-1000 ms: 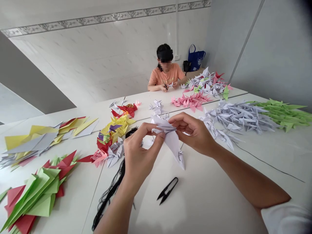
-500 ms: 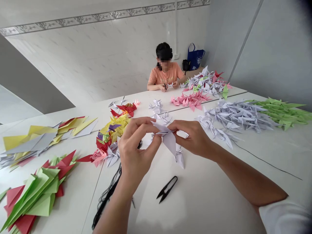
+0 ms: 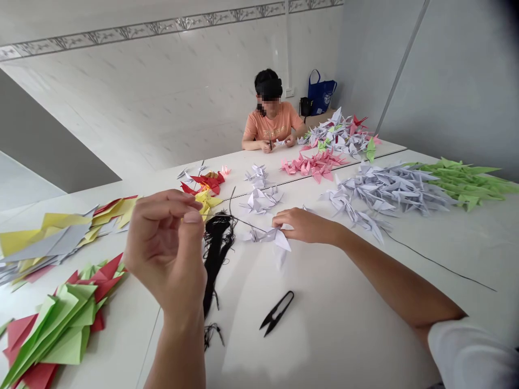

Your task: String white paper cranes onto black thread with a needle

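Hands held apart. Left hand [image 3: 166, 246] raised above surface [image 3: 344, 335], fingers pinched together; anything held too thin to see. White paper crane [image 3: 271, 239] touched by right hand [image 3: 306, 227], near surface middle; grip cannot be told. Black thread bunch [image 3: 216, 248] lying just left of crane. Black thread snips [image 3: 277, 313] placed nearer front edge. Pink paper cranes [image 3: 314, 166] piled toward far edge.

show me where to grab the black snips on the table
Pinch the black snips across their two arms, nearer the rounded end at the upper right, coming straight down with the right hand, the closer of the hands. They lie flat on the white table, and the pointed end, likely the blades, faces lower left, so stay off it.
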Demonstrator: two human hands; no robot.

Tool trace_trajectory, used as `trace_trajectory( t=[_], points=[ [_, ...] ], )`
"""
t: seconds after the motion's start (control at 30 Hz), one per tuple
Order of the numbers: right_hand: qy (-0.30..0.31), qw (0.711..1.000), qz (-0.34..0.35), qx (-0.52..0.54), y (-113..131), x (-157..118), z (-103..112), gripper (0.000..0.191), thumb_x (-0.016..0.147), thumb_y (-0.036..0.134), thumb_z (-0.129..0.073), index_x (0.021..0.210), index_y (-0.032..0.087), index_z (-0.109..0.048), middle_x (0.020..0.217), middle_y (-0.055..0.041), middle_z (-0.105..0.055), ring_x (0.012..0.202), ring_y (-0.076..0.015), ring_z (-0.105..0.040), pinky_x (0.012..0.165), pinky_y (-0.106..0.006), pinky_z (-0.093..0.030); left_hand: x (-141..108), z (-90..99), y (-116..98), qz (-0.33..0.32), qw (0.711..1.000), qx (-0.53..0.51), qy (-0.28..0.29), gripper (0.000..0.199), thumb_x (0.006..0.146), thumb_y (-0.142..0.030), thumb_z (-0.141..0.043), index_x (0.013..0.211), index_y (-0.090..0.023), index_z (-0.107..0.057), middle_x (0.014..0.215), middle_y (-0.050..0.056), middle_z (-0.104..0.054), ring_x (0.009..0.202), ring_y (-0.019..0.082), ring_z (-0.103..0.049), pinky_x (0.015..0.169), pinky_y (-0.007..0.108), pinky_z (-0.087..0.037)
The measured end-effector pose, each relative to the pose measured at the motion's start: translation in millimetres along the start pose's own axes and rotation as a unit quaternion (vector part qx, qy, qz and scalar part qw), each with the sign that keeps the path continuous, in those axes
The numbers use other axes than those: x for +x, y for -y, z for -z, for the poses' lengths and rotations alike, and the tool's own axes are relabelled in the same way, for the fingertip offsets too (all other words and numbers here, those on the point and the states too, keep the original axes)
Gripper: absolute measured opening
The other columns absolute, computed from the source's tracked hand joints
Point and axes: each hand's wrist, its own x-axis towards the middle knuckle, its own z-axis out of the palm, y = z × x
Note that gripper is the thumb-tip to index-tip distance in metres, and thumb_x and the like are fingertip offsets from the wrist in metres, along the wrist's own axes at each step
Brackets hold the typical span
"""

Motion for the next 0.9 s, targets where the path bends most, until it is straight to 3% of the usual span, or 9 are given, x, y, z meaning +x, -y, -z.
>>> trace_trajectory(
  t=[0.13, 0.23, 0.3, 0.4, 0.53, 0.63, 0.8, 0.9],
  points=[
    [0.029, 0.998, -0.031, -0.037, -17, 1, -8, 0.018, 0.089, 0.004, -0.054, 0.083, 0.017, -0.064, 0.093, -0.0075, -0.069, 0.090, -0.0227, -0.064, 0.075, -0.030, -0.042, 1, 0.6, 3, -0.007, 1.000, 0.008, 0.020, 0.010, 0.089, -0.018, -0.067, 0.083, -0.026, -0.066, 0.090, 0.003, -0.056, 0.092, 0.021, -0.060, 0.080, 0.044, -0.047],
    [0.017, 0.996, -0.056, -0.063, -19, -1, -2, 0.027, 0.088, -0.003, -0.049, 0.097, 0.015, -0.067, 0.105, -0.0125, -0.071, 0.098, -0.0261, -0.066, 0.081, -0.033, -0.044, 0, 1.3, 9, -0.032, 0.996, 0.034, 0.082, 0.010, 0.086, -0.014, -0.069, 0.083, -0.022, -0.067, 0.089, 0.002, -0.060, 0.092, 0.020, -0.062, 0.080, 0.041, -0.049],
    [-0.026, 0.995, -0.065, -0.065, -12, -4, 7, 0.033, 0.093, -0.002, -0.042, 0.109, 0.014, -0.066, 0.114, -0.0139, -0.070, 0.104, -0.0260, -0.065, 0.087, -0.035, -0.045, -2, 0.2, 13, -0.036, 0.988, 0.063, 0.135, 0.010, 0.087, -0.013, -0.070, 0.084, -0.021, -0.067, 0.091, 0.002, -0.063, 0.093, 0.019, -0.062, 0.083, 0.039, -0.050],
    [-0.115, 0.992, -0.026, 0.043, 9, -11, 23, 0.031, 0.105, 0.013, -0.036, 0.119, 0.018, -0.063, 0.116, -0.0091, -0.072, 0.108, -0.0222, -0.065, 0.091, -0.034, -0.046, -7, -4.3, 17, -0.038, 0.975, 0.090, 0.199, 0.011, 0.087, -0.011, -0.070, 0.085, -0.022, -0.068, 0.096, 0.002, -0.065, 0.095, 0.017, -0.062, 0.086, 0.035, -0.050],
    [-0.085, 0.962, 0.067, 0.250, 39, -20, 32, 0.029, 0.109, 0.036, -0.042, 0.127, 0.022, -0.060, 0.117, -0.0052, -0.074, 0.107, -0.0187, -0.068, 0.089, -0.030, -0.049, -13, -11.2, 21, -0.041, 0.969, 0.090, 0.227, 0.013, 0.088, -0.009, -0.071, 0.085, -0.022, -0.068, 0.096, 0.001, -0.065, 0.097, 0.016, -0.063, 0.087, 0.032, -0.050],
    [-0.078, 0.943, 0.086, 0.310, 52, -24, 31, 0.024, 0.106, 0.037, -0.050, 0.121, 0.021, -0.060, 0.110, -0.0052, -0.075, 0.106, -0.0187, -0.069, 0.087, -0.030, -0.050, -16, -14.2, 23, -0.030, 0.967, 0.088, 0.237, 0.012, 0.088, -0.011, -0.070, 0.086, -0.023, -0.069, 0.098, 0.001, -0.064, 0.099, 0.016, -0.063, 0.087, 0.031, -0.050],
    [-0.127, 0.936, 0.053, 0.324, 53, -22, 27, 0.013, 0.104, 0.030, -0.056, 0.099, 0.020, -0.063, 0.085, -0.0003, -0.075, 0.081, -0.0146, -0.069, 0.077, -0.027, -0.050, -15, -14.5, 25, -0.010, 0.962, 0.080, 0.260, 0.009, 0.090, -0.015, -0.068, 0.084, -0.022, -0.068, 0.097, 0.002, -0.065, 0.099, 0.018, -0.063, 0.090, 0.033, -0.049],
    [-0.176, 0.929, 0.051, 0.322, 47, -21, 28, 0.014, 0.102, 0.028, -0.058, 0.096, 0.019, -0.066, 0.088, -0.0021, -0.075, 0.087, -0.0156, -0.070, 0.084, -0.029, -0.053, -12, -11.8, 34, 0.040, 0.946, 0.091, 0.309, 0.005, 0.093, -0.021, -0.063, 0.098, -0.023, -0.063, 0.104, 0.002, -0.067, 0.095, 0.017, -0.065, 0.087, 0.032, -0.050]
  ],
)
